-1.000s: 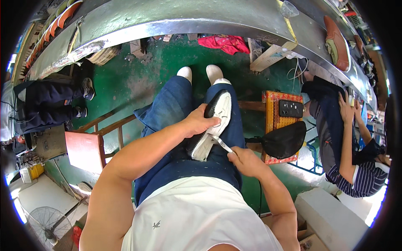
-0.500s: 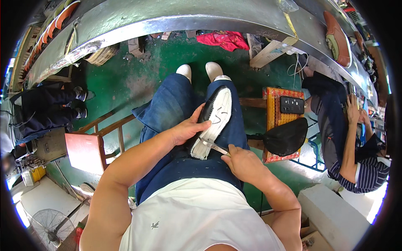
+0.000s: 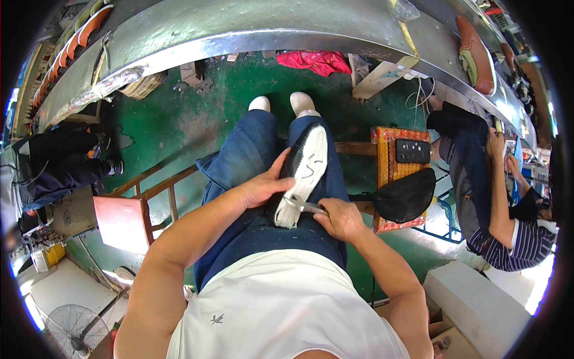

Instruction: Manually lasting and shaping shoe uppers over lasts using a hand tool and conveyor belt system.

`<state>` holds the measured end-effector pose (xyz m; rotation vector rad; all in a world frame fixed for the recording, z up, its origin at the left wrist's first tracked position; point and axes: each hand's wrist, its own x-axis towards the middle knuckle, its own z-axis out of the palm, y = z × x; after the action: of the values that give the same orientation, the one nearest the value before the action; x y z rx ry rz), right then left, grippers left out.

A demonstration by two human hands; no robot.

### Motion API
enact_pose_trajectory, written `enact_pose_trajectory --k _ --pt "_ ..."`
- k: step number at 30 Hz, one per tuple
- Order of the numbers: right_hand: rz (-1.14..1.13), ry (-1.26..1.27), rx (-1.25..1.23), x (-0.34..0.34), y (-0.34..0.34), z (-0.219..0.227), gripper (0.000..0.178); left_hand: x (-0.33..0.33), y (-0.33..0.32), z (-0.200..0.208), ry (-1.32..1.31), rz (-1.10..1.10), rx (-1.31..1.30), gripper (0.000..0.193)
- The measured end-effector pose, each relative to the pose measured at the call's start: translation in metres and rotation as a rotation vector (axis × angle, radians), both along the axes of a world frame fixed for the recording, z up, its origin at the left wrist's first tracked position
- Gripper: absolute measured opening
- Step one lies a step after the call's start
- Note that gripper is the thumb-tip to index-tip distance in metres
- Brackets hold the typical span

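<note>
A shoe (image 3: pixel 312 160) lies bottom up over my thighs, tilted with its toe away from me. Its underside is white with a dark squiggly line, and its dark upper shows along the left edge. My left hand (image 3: pixel 266 186) is closed around the shoe's left side, thumb resting on the white underside. In my right hand (image 3: pixel 341 218) is a slim metal tool (image 3: pixel 308 206); its curved end touches or hovers just over the white underside near the heel. Its exact kind is too small to make out.
A metal-edged workbench (image 3: pixel 239 42) curves across the front, with a brown shoe (image 3: pixel 476 54) on its right. At my right a stool (image 3: pixel 385 167) carries a phone (image 3: pixel 412 151) and a black cloth item (image 3: pixel 405 196). A co-worker (image 3: pixel 508 239) sits farther right.
My right hand has shifted slightly up and turned the metal tool to lie flatter across the shoe. My left hand keeps its hold. The whole view has tilted a little.
</note>
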<state>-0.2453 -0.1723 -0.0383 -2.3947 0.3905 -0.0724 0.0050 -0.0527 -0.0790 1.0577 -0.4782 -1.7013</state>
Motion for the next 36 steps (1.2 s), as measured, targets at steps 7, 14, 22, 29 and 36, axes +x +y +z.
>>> enact_pose_trajectory --k 7,14,22,29,36 --pt "0.000 0.386 0.191 -0.041 -0.009 0.038 0.034 -0.032 -0.001 -0.009 -0.715 0.010 0.004 0.104" --pt "-0.454 0.028 0.529 0.006 -0.012 0.032 0.035 -0.045 -0.006 0.007 -0.911 0.000 0.130 0.102" --pt "-0.204 0.120 0.133 0.015 -0.003 0.021 0.039 -0.031 0.015 0.004 -0.795 -0.036 0.057 0.111" --pt "-0.178 0.225 0.254 0.017 -0.001 0.045 0.038 -0.028 0.048 0.012 -0.482 -0.165 0.021 0.114" --pt "0.011 0.445 0.170 0.016 -0.001 0.041 0.037 -0.025 0.027 0.047 -0.581 -0.182 0.163 0.112"
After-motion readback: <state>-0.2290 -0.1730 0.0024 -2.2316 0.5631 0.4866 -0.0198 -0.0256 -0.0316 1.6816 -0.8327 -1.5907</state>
